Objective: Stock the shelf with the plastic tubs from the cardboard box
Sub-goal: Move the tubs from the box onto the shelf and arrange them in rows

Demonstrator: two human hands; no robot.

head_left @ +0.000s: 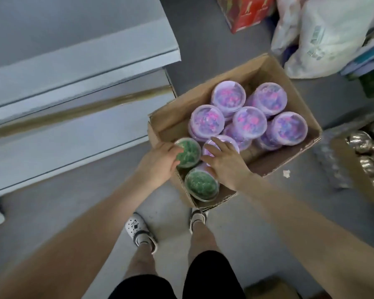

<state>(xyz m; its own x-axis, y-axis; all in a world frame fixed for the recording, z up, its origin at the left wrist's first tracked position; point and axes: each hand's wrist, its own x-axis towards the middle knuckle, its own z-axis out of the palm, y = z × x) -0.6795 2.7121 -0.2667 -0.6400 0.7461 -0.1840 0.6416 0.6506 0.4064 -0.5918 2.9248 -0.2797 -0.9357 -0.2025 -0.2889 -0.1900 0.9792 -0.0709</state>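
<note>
Grey floor point(225, 50), white bags point(333, 35), red carton point(246, 11)

1. We observe both arms bare and extended forward and down from the lower corners of the head view, converging toward the centre.
2. The left hand point(160, 160) is turned palm inward, its fingers curled in a closed grip around the side of a green tub point(188, 153), thumb on the near side.
3. The right hand point(224, 162) lies palm down, fingers spread and extended, resting on top of a purple tub point(222, 143); we cannot tell whether it grips.
4. The two hands sit just beside each other, not touching.
5. Both legs stand below, bare from the knee, feet apart.
</note>
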